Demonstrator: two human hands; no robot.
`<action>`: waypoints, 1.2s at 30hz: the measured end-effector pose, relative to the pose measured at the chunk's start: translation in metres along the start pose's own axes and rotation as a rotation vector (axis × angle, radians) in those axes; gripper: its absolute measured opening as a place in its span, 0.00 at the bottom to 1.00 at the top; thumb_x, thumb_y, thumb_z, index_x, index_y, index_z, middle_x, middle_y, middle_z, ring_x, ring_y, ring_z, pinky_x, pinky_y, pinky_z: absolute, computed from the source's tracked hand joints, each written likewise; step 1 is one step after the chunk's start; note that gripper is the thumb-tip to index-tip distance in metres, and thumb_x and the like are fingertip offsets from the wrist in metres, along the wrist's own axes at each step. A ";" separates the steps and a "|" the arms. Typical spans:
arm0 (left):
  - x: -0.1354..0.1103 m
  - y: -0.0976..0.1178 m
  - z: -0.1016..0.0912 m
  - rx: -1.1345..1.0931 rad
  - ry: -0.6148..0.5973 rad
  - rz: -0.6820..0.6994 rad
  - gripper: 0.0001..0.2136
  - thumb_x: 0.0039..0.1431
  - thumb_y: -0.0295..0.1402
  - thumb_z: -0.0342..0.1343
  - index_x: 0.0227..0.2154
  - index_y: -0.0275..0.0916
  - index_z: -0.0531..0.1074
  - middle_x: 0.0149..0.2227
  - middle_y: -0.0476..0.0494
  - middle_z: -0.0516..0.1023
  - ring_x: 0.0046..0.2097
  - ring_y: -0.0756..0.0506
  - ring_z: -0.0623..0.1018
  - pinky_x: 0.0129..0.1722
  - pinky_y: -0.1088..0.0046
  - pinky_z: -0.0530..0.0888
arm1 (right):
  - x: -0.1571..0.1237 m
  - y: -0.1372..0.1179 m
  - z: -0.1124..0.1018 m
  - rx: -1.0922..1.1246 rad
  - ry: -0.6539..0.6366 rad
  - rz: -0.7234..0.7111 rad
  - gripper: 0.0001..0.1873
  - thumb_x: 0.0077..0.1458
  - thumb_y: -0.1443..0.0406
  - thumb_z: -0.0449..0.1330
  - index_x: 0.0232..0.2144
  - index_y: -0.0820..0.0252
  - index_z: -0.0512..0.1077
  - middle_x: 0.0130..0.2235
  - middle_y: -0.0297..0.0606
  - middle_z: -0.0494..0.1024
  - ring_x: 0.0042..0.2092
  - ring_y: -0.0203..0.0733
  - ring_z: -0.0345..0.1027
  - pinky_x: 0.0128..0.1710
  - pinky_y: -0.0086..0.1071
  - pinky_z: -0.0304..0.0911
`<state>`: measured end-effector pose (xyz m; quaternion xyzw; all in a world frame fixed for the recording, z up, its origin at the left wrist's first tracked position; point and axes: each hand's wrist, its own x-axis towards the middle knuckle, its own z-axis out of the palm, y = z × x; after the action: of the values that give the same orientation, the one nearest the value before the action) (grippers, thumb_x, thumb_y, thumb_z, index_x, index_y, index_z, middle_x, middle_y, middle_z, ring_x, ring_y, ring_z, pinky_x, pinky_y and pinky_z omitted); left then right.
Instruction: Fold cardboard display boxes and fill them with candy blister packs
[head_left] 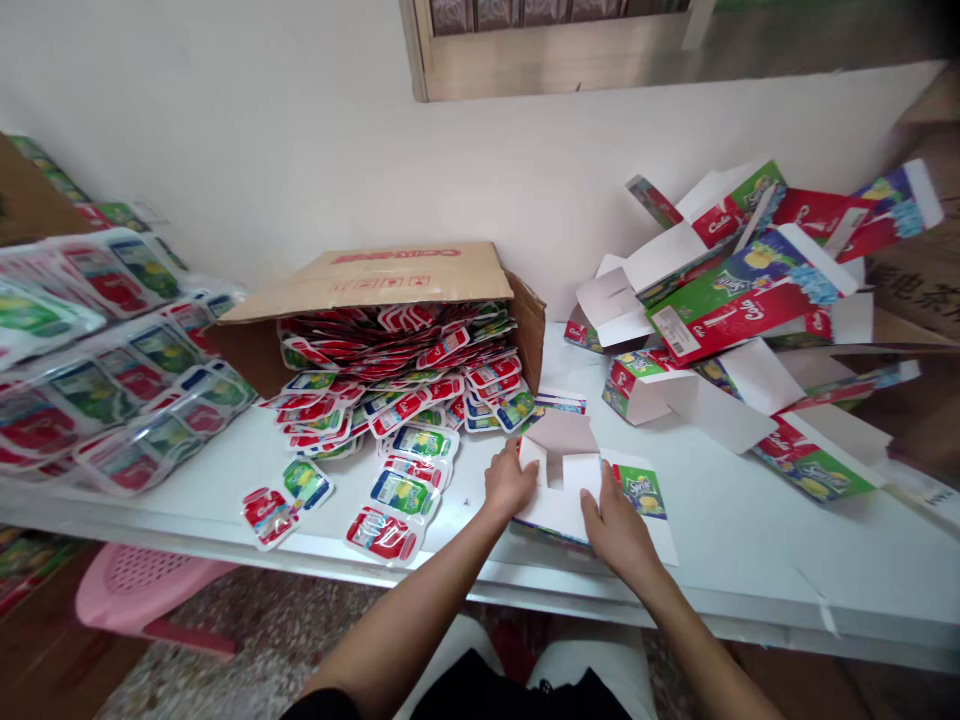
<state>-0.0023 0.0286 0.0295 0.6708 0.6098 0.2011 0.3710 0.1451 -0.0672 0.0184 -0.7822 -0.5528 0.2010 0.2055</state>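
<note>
Between my two hands a printed paperboard box [574, 500] rests near the table's front edge, its white inner flaps partly folded over the opening. My left hand [511, 482] grips the box's left side, thumb on a flap. On the right side my right hand [616, 522] holds it the same way, fingers behind the wall. Another printed panel with a Sprite logo [641, 492] shows just right of the box; I cannot tell if it belongs to it. Left of my left hand lie joined strips of red and green sachets [401, 490].
A cardboard carton [375, 275] on its side spills many sachets [420, 375]. Stacked sachet sheets [112, 370] cover the table's left. Several opened printed boxes [735, 310] pile up at the right, against the wall. A pink stool [142, 590] stands below the table.
</note>
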 end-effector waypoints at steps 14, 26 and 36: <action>-0.008 -0.004 -0.003 -0.086 -0.059 0.093 0.27 0.55 0.34 0.53 0.59 0.37 0.57 0.54 0.35 0.71 0.58 0.35 0.67 0.57 0.58 0.60 | 0.096 -0.003 -0.061 0.455 -0.320 -0.236 0.34 0.49 0.45 0.58 0.53 0.58 0.70 0.55 0.41 0.71 0.56 0.49 0.64 0.55 0.40 0.59; -0.057 -0.039 -0.001 -0.644 -0.194 0.299 0.51 0.44 0.36 0.67 0.65 0.42 0.38 0.63 0.38 0.57 0.61 0.37 0.63 0.61 0.57 0.60 | 0.056 -0.015 -0.029 -0.286 -0.224 -0.393 0.31 0.58 0.53 0.50 0.60 0.61 0.59 0.57 0.48 0.67 0.56 0.53 0.59 0.52 0.42 0.53; -0.057 -0.038 -0.001 -0.712 -0.206 0.253 0.54 0.38 0.33 0.70 0.65 0.42 0.41 0.61 0.38 0.61 0.60 0.36 0.64 0.60 0.56 0.61 | 0.045 -0.032 -0.028 -0.507 -0.154 -0.372 0.27 0.59 0.56 0.50 0.58 0.60 0.59 0.51 0.48 0.71 0.51 0.53 0.61 0.46 0.41 0.52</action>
<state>-0.0383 -0.0271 0.0128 0.5867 0.3738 0.3757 0.6123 0.1489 -0.0180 0.0556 -0.6766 -0.7326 0.0743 -0.0053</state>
